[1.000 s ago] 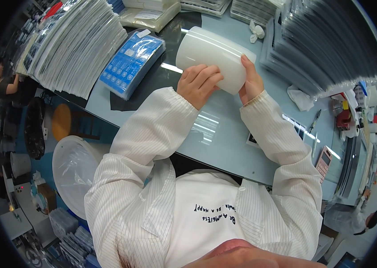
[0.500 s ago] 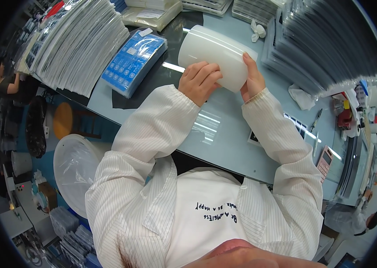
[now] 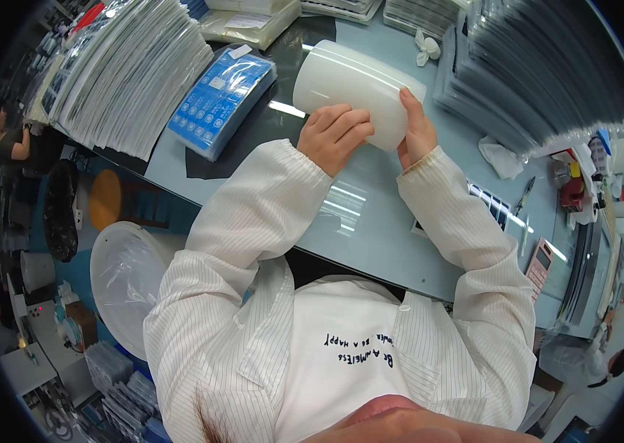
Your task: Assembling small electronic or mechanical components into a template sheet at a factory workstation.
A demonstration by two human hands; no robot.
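A wide roll of glossy white film [image 3: 352, 81] lies tilted above the glass-topped table [image 3: 371, 214]. My left hand [image 3: 334, 136] presses against the roll's near side, its fingers curled together at the surface; what the fingertips pinch, if anything, is hidden. At the right end of the roll, my right hand [image 3: 417, 131] grips it, thumb on top and the other fingers out of sight behind the end. Left of the roll lies a blue printed pack in clear plastic [image 3: 222, 100].
Tall stacks of sheets stand at the left [image 3: 127, 81] and of dark plastic-wrapped sheets [image 3: 541, 66] at the right. A crumpled tissue [image 3: 500, 157], tweezers [image 3: 525, 195] and a pink calculator [image 3: 539, 267] lie on the right. Below the table's left edge stands a lined white bin [image 3: 127, 280].
My left hand has shifted slightly to the right along the roll's near edge. The roll and my right hand have moved very slightly left.
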